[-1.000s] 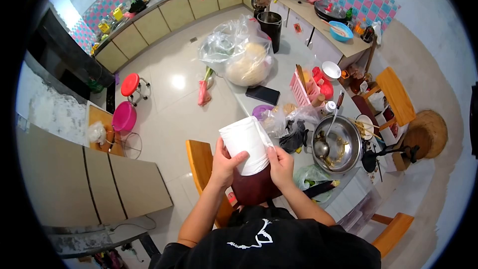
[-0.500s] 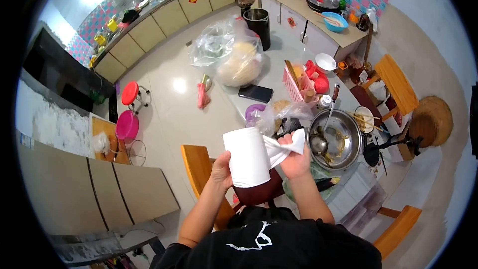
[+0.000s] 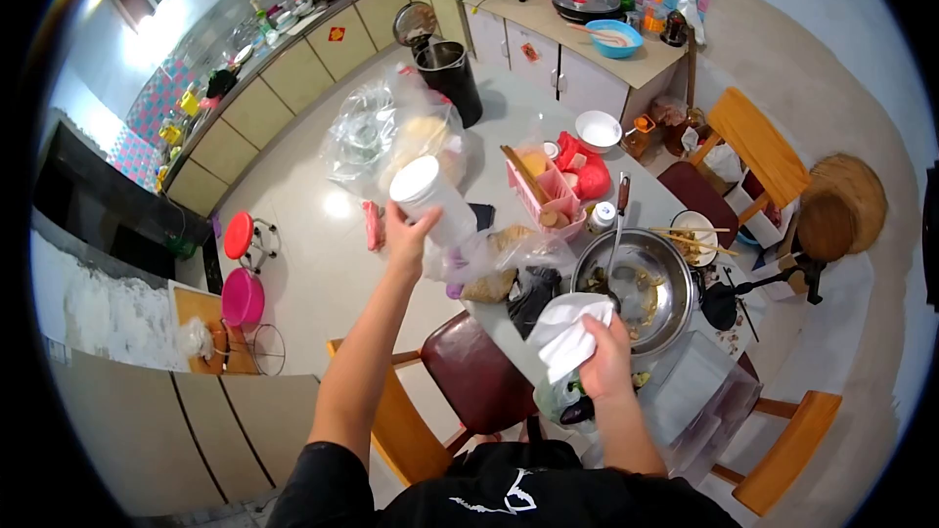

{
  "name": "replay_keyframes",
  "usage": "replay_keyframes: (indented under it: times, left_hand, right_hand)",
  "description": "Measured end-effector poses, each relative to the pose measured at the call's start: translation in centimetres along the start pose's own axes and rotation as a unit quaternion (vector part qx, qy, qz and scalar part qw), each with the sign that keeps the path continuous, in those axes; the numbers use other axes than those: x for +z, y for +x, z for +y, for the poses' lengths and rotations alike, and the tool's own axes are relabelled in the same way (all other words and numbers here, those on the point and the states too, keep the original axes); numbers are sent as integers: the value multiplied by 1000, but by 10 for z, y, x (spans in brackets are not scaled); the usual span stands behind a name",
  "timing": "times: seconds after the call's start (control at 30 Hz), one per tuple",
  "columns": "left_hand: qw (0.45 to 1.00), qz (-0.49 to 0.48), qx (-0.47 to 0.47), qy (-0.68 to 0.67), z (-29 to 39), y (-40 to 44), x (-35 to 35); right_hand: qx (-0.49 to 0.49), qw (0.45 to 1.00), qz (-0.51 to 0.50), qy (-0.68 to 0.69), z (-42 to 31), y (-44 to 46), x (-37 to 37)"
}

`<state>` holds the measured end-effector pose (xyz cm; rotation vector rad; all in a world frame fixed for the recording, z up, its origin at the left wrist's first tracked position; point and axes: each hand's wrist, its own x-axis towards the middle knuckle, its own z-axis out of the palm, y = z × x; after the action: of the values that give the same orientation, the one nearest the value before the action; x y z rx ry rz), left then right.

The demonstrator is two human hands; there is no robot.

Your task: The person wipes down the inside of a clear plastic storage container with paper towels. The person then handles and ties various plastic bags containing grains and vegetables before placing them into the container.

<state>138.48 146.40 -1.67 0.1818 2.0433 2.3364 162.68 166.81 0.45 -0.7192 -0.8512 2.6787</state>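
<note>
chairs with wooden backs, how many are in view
3: the lower-middle chair, below the left hand in the picture; the upper-right chair; and the lower-right chair. More could be hidden behind the table.

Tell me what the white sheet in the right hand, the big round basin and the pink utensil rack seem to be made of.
White sheet: probably matt tissue paper, perhaps thin cloth, by its limp folds.
Basin: looks like polished stainless steel, given its silvery sheen and bright reflections.
Utensil rack: likely smooth plastic, from its even pink colour and slotted walls.
</note>
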Motion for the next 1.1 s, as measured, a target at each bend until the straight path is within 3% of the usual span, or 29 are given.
replay_keyframes:
  times: [0.17,0.43,0.47,0.5,0.57,0.6,0.67,0.8,0.87,0.93,1.0,1.1]
  left_hand:
    - [993,54,26,105,-59,65,61]
    - [972,91,6,217,-149,114,80]
    - [963,93,39,250,-154,111,78]
    - [963,92,37,250,-162,112,76]
    - [990,50,75,108,-183,111,70]
    - [990,50,71,109,-176,103,69]
    - [958,43,-11,283,-147,85,68]
    - [948,35,-59,312,-146,77,31]
    - [987,13,-101,125,-85,31,18]
    - [997,32,-58,42,-54,-14,-1]
    - [998,61,-11,33,-21,-63,-17]
    - [995,90,-18,33,9,-132,-35]
  right_hand:
    - [-15,999,34,-38,15,-2,-12]
    - [2,998,45,-52,22,-14,-39]
    - [13,997,51,-56,22,-14,-41]
    - [13,997,53,-57,22,-14,-43]
    - [-8,996,50,-69,25,-16,-46]
    - [-5,996,52,-70,26,-18,-47]
    - [-12,996,44,-78,27,-19,-45]
    - [-20,995,42,-84,32,-26,-42]
    - [-20,996,44,-71,33,-33,-41]
    - [-31,994,66,-77,36,-42,-46]
    - [-65,991,82,-79,36,-52,-54]
    - [-126,978,139,-89,30,-76,-64]
